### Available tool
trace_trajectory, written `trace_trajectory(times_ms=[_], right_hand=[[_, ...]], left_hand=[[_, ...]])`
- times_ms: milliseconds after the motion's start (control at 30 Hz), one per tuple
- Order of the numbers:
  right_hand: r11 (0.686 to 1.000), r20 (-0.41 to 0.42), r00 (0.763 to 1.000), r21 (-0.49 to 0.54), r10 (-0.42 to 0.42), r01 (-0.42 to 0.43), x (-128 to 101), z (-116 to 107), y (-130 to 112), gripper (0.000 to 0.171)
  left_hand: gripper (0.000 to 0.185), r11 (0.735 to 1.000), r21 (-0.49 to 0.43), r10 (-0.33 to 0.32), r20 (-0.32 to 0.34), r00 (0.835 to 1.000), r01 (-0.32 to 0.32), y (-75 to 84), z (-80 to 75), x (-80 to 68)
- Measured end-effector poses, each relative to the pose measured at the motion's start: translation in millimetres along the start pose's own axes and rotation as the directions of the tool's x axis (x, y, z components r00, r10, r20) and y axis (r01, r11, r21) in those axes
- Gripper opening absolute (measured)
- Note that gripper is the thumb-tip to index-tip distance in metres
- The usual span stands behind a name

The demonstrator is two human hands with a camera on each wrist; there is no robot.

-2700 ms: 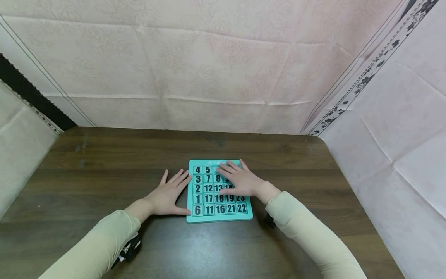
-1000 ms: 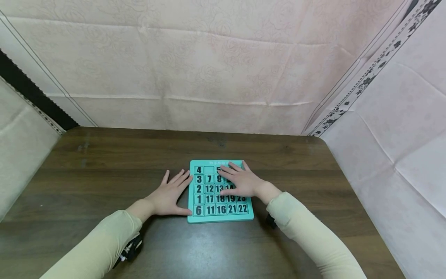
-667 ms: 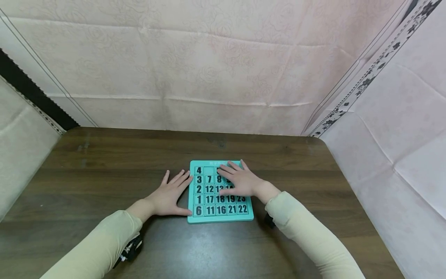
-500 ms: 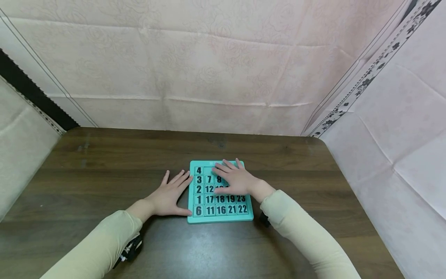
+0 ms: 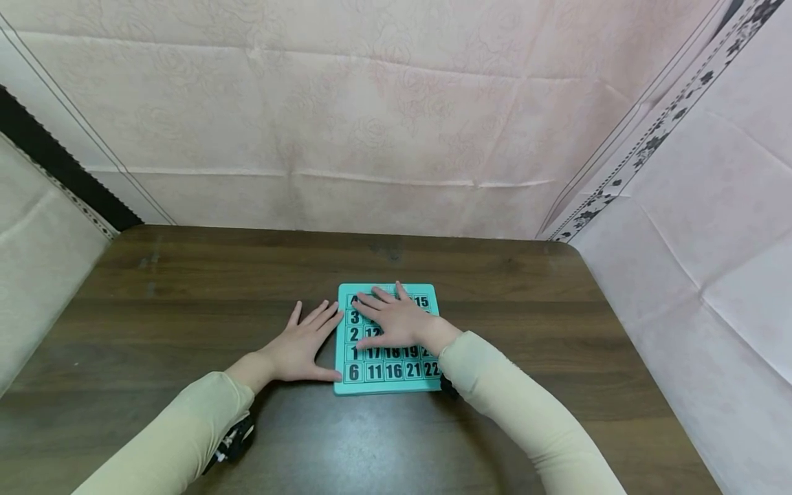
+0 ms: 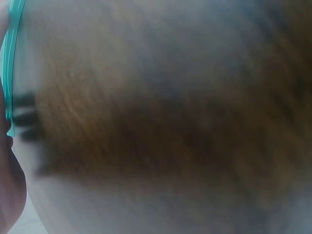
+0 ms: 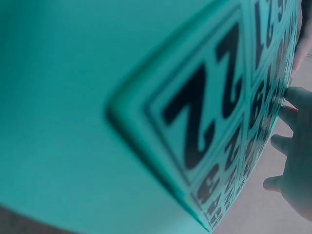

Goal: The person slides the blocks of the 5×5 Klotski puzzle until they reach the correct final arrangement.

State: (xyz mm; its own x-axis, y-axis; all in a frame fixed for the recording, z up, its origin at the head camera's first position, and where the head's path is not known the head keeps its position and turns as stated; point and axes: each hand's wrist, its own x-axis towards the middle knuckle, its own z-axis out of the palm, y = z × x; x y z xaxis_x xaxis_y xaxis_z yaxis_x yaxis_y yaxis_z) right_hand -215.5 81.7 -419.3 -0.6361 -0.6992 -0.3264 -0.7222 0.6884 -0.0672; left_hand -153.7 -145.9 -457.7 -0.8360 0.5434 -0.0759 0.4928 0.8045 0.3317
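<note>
A teal number sliding puzzle (image 5: 396, 385) with black-numbered square tiles lies flat on the brown table. My left hand (image 5: 300, 347) is spread at the puzzle's left side, with fingertips and thumb tip at its edge. Over the upper left part lies my right hand (image 5: 399, 323), fingers extended toward the top row and thumb out to the left; it hides several tiles. In the right wrist view the tile marked 22 (image 7: 200, 97) is close up, and the right hand's fingers (image 7: 287, 117) reach the board's face. The left wrist view catches only the puzzle's rim (image 6: 9, 73) and part of the left hand (image 6: 12, 195).
The wood-grain table (image 5: 216, 275) has rounded far corners. Pale patterned cloth (image 5: 371, 137) hangs behind it, with more white cloth (image 5: 711, 275) on the right. A small black device (image 5: 232, 440) sits under the left wrist.
The 5 tile has slid right in the top row, leaving a gap beside the 4. Since then my right hand has moved left across the top row, uncovering the 15. My left hand stays put.
</note>
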Motion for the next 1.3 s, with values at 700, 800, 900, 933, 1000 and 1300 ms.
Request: trace_trajectory(times_ms=[700, 800, 900, 933, 1000, 1300], right_hand=[[0.999, -0.001, 1.0, 0.021, 0.031, -0.031, -11, 1, 11, 0.08], [0.999, -0.005, 0.999, 0.002, 0.035, -0.035, -13, 2, 14, 0.079], [0.999, -0.011, 0.999, -0.008, 0.035, -0.035, -15, 3, 16, 0.079], [0.999, -0.012, 0.999, -0.009, 0.034, -0.034, -15, 3, 16, 0.08], [0.999, -0.012, 0.999, -0.007, 0.032, -0.032, -16, 3, 17, 0.08], [0.999, -0.001, 0.999, -0.003, 0.044, -0.044, -19, 4, 21, 0.08]], left_hand=[[0.11, 1.0, -0.011, -0.001, -0.002, 1.0, 0.001, -0.9, 0.4, 0.2], [0.11, 1.0, -0.011, -0.005, 0.003, 1.0, 0.005, -1.0, 0.9, 0.8], [0.11, 1.0, -0.012, -0.006, 0.002, 1.0, 0.006, -1.0, 1.2, 1.2], [0.11, 1.0, -0.011, -0.008, 0.003, 1.0, 0.008, -1.0, 1.1, 1.3], [0.11, 1.0, -0.012, -0.009, 0.004, 1.0, 0.009, -0.8, 0.9, 1.4], [0.111, 1.0, -0.012, -0.009, 0.001, 1.0, 0.009, -1.5, 1.8, 1.0]])
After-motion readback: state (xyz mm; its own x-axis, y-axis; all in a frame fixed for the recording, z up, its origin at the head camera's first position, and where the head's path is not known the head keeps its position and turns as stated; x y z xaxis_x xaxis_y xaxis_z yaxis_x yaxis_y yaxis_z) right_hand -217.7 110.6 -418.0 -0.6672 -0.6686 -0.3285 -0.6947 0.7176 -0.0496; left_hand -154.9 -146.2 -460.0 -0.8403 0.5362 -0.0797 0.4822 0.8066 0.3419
